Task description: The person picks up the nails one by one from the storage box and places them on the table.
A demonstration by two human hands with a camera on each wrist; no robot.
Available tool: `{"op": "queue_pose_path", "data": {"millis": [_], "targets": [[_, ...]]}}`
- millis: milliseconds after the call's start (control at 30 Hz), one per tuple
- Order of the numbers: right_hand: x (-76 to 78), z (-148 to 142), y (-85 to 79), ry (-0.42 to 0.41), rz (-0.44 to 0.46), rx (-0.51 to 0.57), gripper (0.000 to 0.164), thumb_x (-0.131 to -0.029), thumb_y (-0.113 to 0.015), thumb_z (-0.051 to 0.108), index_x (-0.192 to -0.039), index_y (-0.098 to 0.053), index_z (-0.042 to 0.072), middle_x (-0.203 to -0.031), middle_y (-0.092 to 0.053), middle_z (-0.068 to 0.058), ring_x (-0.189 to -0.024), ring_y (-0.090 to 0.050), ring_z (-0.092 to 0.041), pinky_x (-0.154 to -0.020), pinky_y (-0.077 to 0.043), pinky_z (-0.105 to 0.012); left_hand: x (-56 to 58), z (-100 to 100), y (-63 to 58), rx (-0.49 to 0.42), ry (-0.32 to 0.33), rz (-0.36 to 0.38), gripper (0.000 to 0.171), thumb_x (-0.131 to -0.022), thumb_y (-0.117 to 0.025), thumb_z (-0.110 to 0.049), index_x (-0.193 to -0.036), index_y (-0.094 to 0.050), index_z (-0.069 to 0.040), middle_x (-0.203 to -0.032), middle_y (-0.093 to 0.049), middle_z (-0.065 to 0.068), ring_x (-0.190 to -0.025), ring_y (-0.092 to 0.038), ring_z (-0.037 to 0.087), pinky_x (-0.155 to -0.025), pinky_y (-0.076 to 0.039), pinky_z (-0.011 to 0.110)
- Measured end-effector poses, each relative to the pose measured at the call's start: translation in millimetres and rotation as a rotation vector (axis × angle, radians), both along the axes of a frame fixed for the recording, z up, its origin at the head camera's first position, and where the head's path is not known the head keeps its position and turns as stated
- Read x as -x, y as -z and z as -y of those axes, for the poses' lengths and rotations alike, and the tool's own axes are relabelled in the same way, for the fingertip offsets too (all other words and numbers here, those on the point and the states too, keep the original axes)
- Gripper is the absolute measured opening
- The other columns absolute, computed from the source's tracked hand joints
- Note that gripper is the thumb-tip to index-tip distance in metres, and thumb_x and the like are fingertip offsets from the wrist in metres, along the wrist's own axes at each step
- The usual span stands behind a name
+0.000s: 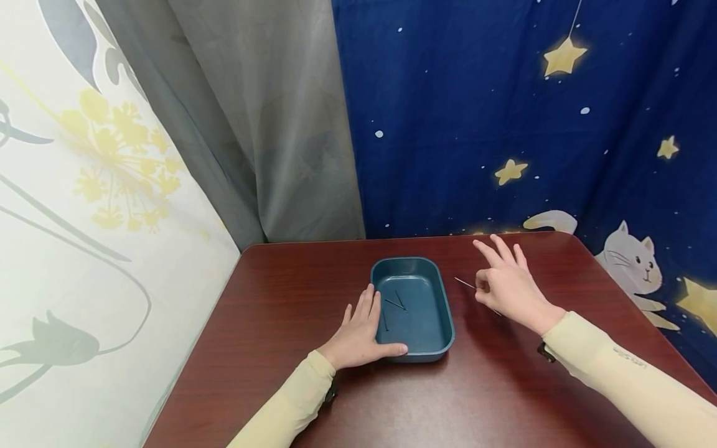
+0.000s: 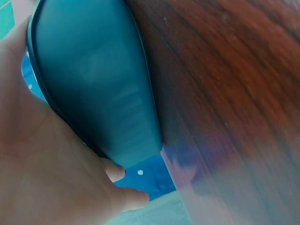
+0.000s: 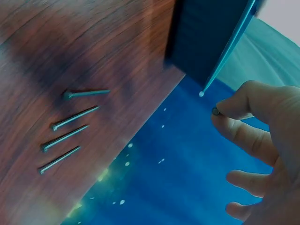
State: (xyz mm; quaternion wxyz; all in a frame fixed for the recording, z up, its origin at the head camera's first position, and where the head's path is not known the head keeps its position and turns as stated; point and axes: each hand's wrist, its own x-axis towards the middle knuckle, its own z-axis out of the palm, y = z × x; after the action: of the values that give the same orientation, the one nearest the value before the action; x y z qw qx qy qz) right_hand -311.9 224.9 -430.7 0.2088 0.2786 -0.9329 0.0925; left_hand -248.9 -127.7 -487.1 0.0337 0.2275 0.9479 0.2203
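A dark teal tray (image 1: 448, 317) stands on the table, with several thin nails (image 1: 395, 304) lying on its floor. My left hand (image 1: 358, 336) rests against its near left corner, fingers straight along the left rim and thumb over the near rim. In the left wrist view, the tray's side wall (image 2: 93, 70) lies beside the palm. Right of the tray, my right hand (image 1: 512, 289) pinches a nail (image 3: 215, 111) between thumb and index finger, its other fingers spread. Below that hand, several nails (image 3: 75, 117) lie in a row on the table.
The dark red wooden table (image 1: 291, 280) reaches back to a grey curtain (image 1: 291, 124) and a blue star-patterned curtain (image 1: 459, 112). A white patterned wall covering (image 1: 112, 267) borders the left side.
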Motion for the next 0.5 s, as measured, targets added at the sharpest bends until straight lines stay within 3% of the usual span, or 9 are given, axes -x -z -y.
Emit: {"op": "queue_pose_path", "data": {"millis": [500], "targets": [[-5.4,-26.4,20.5,0.105,0.108,0.008,0.036,-0.070,-0.081,0.014,-0.053,-0.054,0.030,-0.151,-0.040,-0.024,-0.144,-0.016,-0.051,-0.103,-0.006,-0.081,-0.5,-0.3,-0.1,0.015,0.001,-0.006,0.131,-0.075,-0.046,-0.093,-0.162,0.000,-0.006,-0.168,0.010,0.011,-0.154,0.003,0.025,-0.116,-0.010,0.064]]}}
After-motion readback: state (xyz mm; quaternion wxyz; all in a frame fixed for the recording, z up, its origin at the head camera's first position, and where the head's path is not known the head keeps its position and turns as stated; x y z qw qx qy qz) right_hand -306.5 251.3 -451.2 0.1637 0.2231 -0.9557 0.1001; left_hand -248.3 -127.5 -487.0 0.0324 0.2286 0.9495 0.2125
